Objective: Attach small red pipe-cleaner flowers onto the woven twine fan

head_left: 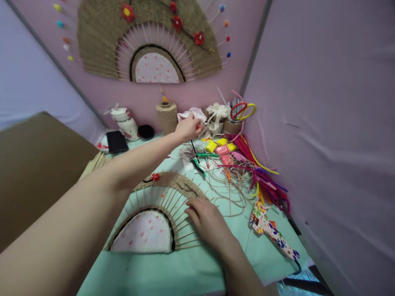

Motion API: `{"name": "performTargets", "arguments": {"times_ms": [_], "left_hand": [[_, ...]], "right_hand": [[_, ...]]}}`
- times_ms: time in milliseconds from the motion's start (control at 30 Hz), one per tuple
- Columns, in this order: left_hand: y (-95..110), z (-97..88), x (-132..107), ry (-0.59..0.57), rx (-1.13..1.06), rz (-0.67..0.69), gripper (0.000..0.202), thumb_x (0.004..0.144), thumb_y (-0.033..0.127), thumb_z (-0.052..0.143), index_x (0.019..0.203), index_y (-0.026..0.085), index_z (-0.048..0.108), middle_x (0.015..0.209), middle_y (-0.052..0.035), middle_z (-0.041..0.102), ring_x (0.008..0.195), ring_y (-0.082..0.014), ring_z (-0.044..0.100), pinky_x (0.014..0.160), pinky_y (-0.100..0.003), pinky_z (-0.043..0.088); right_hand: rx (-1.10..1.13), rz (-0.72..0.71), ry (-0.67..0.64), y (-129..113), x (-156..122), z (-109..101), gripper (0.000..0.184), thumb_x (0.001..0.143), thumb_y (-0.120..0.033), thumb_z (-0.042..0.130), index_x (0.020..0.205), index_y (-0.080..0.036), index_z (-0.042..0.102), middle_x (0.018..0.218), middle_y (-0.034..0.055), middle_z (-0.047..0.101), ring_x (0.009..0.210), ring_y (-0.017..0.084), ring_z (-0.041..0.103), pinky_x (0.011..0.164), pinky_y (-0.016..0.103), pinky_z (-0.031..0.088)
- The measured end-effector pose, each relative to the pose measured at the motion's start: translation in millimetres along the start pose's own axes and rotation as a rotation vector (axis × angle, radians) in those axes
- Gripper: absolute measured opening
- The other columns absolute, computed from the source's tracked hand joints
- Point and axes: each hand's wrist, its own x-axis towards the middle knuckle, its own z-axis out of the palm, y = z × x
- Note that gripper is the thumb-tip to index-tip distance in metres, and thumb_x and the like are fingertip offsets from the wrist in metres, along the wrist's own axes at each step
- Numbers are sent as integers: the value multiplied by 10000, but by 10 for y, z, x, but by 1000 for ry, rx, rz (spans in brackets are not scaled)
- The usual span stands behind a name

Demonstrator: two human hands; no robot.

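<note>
The left hand (187, 128) is stretched far to the back of the mint-green table cover (173, 271). Its fingers are drawn together and pinch a small red piece (199, 126), which is too small to tell what it is. This hand is just beside a crumpled white cloth (194, 112) and near a tall spool of beige jute twine (166, 116).

The right hand (206, 222) lies flat near the front, palm down, with the fingers loosely spread and pressing on the right side of a half-round fan of jute twine woven over thin wooden sticks (160, 197). The fan lies flat on the cover in front of the person, and it has a white, pink-dotted cloth centre and a small red flower (155, 177) on its upper band.

To the right of the fan lie green-handled pliers (200, 161), loose twine, a bundle of coloured pipe cleaners (265, 179) and a flower-patterned glue gun (273, 234). A bigger fan of the same kind (101, 37) hangs on the pink wall.
</note>
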Motion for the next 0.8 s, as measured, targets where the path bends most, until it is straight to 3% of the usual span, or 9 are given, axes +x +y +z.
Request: {"name": "performTargets", "arguments": {"times_ms": [133, 267, 367, 433, 567, 667, 800], "left_hand": [[-91, -166, -255, 190, -269, -152, 340, 883, 422, 520, 1061, 171, 664, 1066, -93, 555, 1005, -219, 560, 900, -331, 432], [-114, -294, -607, 363, -548, -232, 276, 907, 386, 492, 992, 166, 635, 941, -47, 616, 960, -179, 561, 887, -318, 456], [-20, -372, -1006, 396, -845, -284, 225, 935, 369, 452, 932, 177, 570, 868, -16, 629, 836, -132, 600, 783, -292, 509], [80, -400, -1332, 344, -1071, -323, 192, 949, 368, 432, 925, 198, 518, 885, -14, 632, 789, -110, 624, 734, -285, 537], [264, -342, -1988, 173, -1342, -313, 163, 909, 385, 494, 925, 224, 472, 919, -7, 643, 823, -104, 645, 783, -308, 562], [349, -210, -2375, 225, -1310, -335, 262, 808, 348, 611, 1008, 228, 492, 1012, -27, 646, 920, -138, 645, 853, -329, 549], [388, -33, -2717, 313, -1326, -395, 388, 717, 284, 686, 1078, 227, 557, 1141, -56, 645, 1061, -182, 613, 966, -346, 491]], "right_hand": [[142, -13, 192, 42, -2, -42, 168, 938, -245, 503, 957, -206, 665, 926, 53, 691, 879, 181, 634, 807, 312, 490], [242, 36, 604, 144, 1, -101, 179, 922, -275, 522, 1009, -200, 659, 947, 52, 667, 860, 170, 619, 802, 317, 498], [324, 119, 904, 170, -19, -158, 203, 904, -305, 540, 1029, -184, 646, 956, 58, 648, 861, 171, 616, 793, 329, 503], [369, 127, 998, 114, -44, -197, 216, 894, -316, 555, 1037, -178, 638, 971, 65, 643, 868, 170, 616, 791, 328, 504], [393, 40, 989, -139, -69, -239, 227, 880, -342, 587, 1036, -184, 635, 949, 51, 640, 826, 153, 606, 758, 303, 496], [415, 16, 885, -316, -23, -202, 214, 868, -386, 609, 883, -175, 644, 748, -8, 608, 668, 123, 560, 654, 263, 463], [440, 22, 694, -420, 106, -50, 380, 890, -490, 527, 699, -170, 602, 569, -43, 509, 560, 106, 480, 575, 245, 410]]}}
